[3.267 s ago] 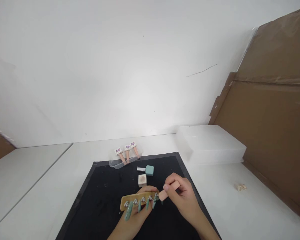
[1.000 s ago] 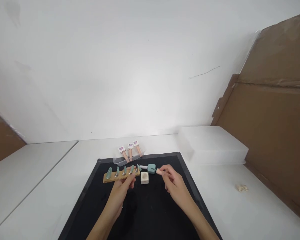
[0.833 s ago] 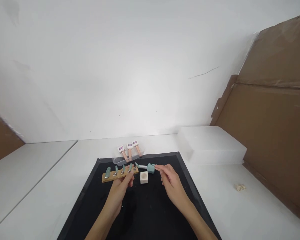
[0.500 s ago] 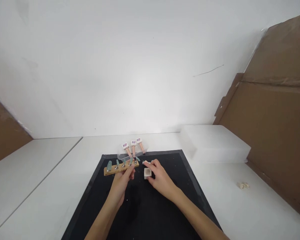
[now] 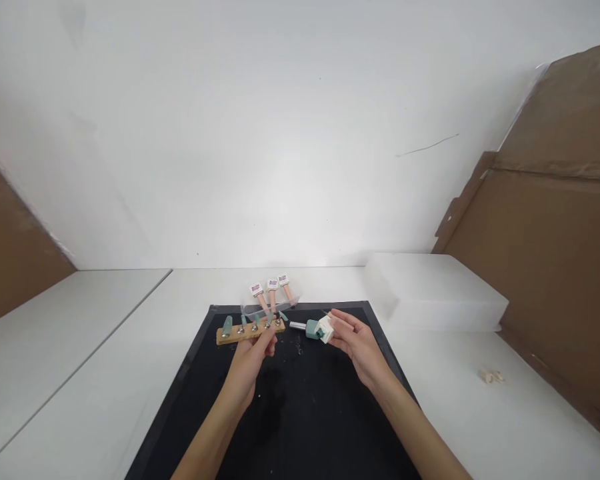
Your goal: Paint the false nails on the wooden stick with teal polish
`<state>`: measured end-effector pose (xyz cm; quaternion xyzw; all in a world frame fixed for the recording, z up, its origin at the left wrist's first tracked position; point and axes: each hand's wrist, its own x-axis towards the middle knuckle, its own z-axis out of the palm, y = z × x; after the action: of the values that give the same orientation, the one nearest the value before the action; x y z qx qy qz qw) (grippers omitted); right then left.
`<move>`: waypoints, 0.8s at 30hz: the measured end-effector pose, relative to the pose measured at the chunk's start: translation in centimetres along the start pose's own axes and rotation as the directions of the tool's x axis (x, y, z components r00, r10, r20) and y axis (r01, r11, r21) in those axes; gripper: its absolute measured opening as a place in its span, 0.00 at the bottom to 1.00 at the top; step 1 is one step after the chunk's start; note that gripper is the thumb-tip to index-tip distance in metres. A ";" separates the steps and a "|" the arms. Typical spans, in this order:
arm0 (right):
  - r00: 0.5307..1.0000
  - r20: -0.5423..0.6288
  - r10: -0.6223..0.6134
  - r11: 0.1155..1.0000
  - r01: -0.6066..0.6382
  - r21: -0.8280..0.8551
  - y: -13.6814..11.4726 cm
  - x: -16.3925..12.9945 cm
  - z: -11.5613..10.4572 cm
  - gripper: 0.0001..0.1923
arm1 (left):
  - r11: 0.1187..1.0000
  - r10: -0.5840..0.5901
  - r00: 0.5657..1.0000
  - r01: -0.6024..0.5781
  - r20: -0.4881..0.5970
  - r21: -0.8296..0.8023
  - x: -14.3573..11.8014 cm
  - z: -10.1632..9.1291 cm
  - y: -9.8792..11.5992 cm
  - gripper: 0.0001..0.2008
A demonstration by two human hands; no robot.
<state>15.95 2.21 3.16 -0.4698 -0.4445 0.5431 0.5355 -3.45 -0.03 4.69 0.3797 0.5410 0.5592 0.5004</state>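
- Left hand [image 5: 253, 353] grasping wooden strip [image 5: 250, 329] at its right end; long axis running leftward.
- Right hand [image 5: 357, 340] pinching white cube [image 5: 325, 329], just right of teal bottle [image 5: 307, 327].
- Bottle between both hands, nearer right.

Black rectangular work mat [image 5: 300, 427]: near half bare, open for passage between and below both forearms. Far edge crowded: tan wooden strip with teal nail tips on metal clips [image 5: 250, 329] held over the left part by left hand [image 5: 253, 357]; teal nail polish bottle [image 5: 307, 327] just beside small white cube [image 5: 325, 328] at right hand [image 5: 360, 343]. Clear tray of pink-handled sticks [image 5: 270, 297] blocks the mat's far rim. White foam block [image 5: 435, 290] walls off far right; brown cardboard sheet [image 5: 555, 253] beyond. White tabletop [image 5: 105, 360] left of mat open
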 end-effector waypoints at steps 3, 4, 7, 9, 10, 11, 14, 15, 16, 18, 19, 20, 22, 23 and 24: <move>0.994 -0.006 0.110 0.987 -0.109 0.115 -0.5 -0.6 -0.2 0.20 | 1.000 -0.011 1.000 0.011 0.005 0.010 0.0 0.0 -0.1 0.14; 0.991 -0.007 0.137 0.982 -0.134 0.134 -0.7 -0.7 -0.2 0.19 | 1.000 -0.014 1.000 0.014 0.006 0.012 0.0 0.1 -0.1 0.14; 0.984 0.015 0.177 0.976 -0.178 0.123 -0.7 -1.0 -0.3 0.19 | 1.000 -0.020 1.000 0.020 0.012 0.015 0.0 0.1 -0.1 0.14; 0.986 0.049 0.160 0.984 -0.163 0.072 -0.3 -1.1 -0.5 0.20 | 1.000 -0.022 1.000 0.022 0.019 0.016 0.0 0.2 -0.1 0.14; 0.990 0.069 0.126 0.991 -0.128 0.027 0.0 -1.0 -0.6 0.21 | 1.000 -0.023 0.999 0.023 0.023 0.016 0.0 0.2 -0.1 0.15; 0.994 0.087 0.061 0.997 -0.057 -0.047 0.5 -1.0 -0.7 0.21 | 1.000 -0.025 0.999 0.024 0.026 0.016 0.0 0.2 -0.1 0.15; 0.991 0.103 -0.084 0.972 0.104 -0.209 2.1 -0.7 -1.0 0.21 | 0.999 -0.030 0.999 0.029 0.032 0.019 0.0 0.1 -0.2 0.15; 0.989 0.106 -0.105 0.965 0.127 -0.232 2.5 -0.6 -1.1 0.20 | 0.999 -0.033 0.999 0.032 0.032 0.021 0.0 0.1 -0.2 0.15; 0.986 0.116 -0.121 0.956 0.147 -0.254 2.9 -0.6 -1.2 0.19 | 0.999 -0.035 0.999 0.034 0.031 0.023 0.0 0.1 -0.2 0.15; 0.979 0.140 -0.147 0.938 0.183 -0.294 3.4 -0.7 -1.2 0.18 | 0.999 -0.038 0.999 0.037 0.028 0.024 0.1 0.2 -0.2 0.15; 0.976 0.152 -0.159 0.929 0.200 -0.311 3.5 -0.8 -1.2 0.17 | 0.999 -0.039 0.999 0.039 0.026 0.024 0.1 0.2 -0.2 0.15; 0.972 0.163 -0.170 0.920 0.216 -0.327 3.5 -0.8 -1.2 0.16 | 0.999 -0.041 0.999 0.040 0.025 0.025 0.1 0.2 -0.2 0.14; 0.965 0.179 -0.191 0.903 0.244 -0.352 3.5 -1.0 -1.1 0.15 | 0.999 -0.045 0.999 0.045 0.024 0.027 0.1 0.3 -0.3 0.15; 0.962 0.183 -0.202 0.895 0.257 -0.364 3.4 -1.0 -1.1 0.15 | 0.998 -0.048 0.999 0.047 0.023 0.029 0.1 0.3 -0.3 0.15; 0.960 0.185 -0.212 0.887 0.269 -0.376 3.4 -1.0 -1.1 0.14 | 0.998 -0.050 0.998 0.050 0.023 0.031 0.1 0.3 -0.4 0.14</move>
<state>16.46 1.08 -0.29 -0.4709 -0.6364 0.4022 0.4598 -3.14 0.07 4.36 0.3802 0.5530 0.5336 0.5147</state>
